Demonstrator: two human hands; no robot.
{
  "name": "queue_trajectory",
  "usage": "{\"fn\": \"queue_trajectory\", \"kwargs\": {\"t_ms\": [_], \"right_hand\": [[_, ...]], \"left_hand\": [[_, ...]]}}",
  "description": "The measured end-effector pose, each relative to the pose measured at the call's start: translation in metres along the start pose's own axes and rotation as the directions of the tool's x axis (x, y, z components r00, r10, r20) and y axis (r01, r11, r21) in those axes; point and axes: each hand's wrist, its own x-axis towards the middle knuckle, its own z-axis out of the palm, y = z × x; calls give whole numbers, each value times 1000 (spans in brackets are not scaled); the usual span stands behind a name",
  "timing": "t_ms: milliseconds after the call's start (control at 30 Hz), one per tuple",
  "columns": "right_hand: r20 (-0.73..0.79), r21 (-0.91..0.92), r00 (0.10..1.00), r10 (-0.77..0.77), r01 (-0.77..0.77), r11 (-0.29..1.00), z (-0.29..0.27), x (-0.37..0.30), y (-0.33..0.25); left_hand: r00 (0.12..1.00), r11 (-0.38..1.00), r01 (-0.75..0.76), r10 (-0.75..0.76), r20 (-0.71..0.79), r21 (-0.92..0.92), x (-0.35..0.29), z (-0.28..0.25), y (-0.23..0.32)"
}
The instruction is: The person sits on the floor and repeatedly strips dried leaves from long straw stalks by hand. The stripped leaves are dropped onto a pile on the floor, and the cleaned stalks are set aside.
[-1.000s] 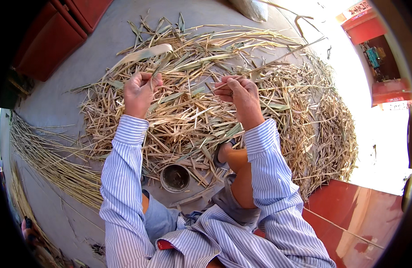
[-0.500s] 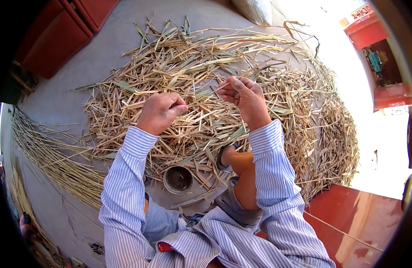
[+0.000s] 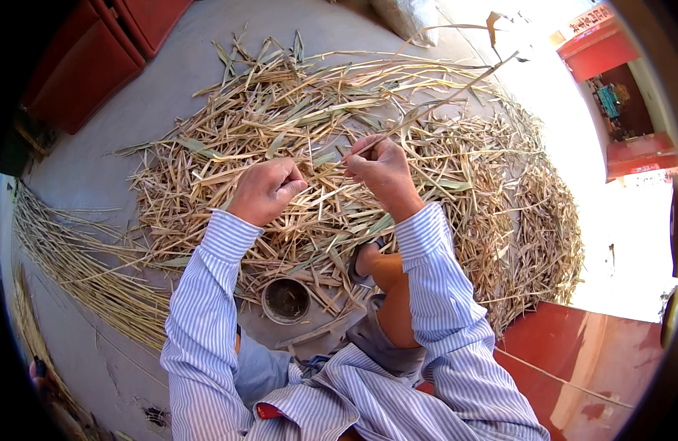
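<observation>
My right hand (image 3: pixel 387 176) pinches a long dry stalk (image 3: pixel 493 68) between thumb and fingers. The stalk slants up and away to the right, and a thin curled leaf hangs near its far end. My left hand (image 3: pixel 264 192) is closed in a fist, thumb toward the right hand; what is inside it, if anything, I cannot make out. The two hands are a little apart. Both are held above a wide pile of straw-coloured leaf strips (image 3: pixel 199 191) spread over the floor.
A round metal bowl (image 3: pixel 284 320) stands between my feet. Thin peeled stalks (image 3: pixel 96 275) lie in a bundle on the left. Red furniture (image 3: pixel 89 66) is at the far left, a whitish sack (image 3: pixel 405 16) at the back. A red panel (image 3: pixel 545 345) lies at lower right.
My right hand has moved slightly left and turned. The stalk in it has lifted off the pile and now points up and right. My left hand has hardly moved.
</observation>
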Motion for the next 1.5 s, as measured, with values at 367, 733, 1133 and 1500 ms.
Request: {"fn": "queue_trajectory", "kwargs": {"t_ms": [367, 733, 1133, 1500], "right_hand": [[-608, 53, 792, -53, 107, 993, -104, 17, -2], [243, 56, 964, 108, -125, 991, 11, -26, -17], [-34, 366, 999, 24, -10, 930, -27, 2, 3], [-223, 472, 960, 167, -44, 881, -174, -30, 15]], "left_hand": [[988, 977, -62, 90, -127, 205, -7, -18, 2], [947, 958, -253, 274, -167, 137, -11, -14, -18], [961, 820, -35, 183, -205, 572, -63, -59, -30], [992, 959, -63, 90, -88, 277, -137, -70, -25]]}}
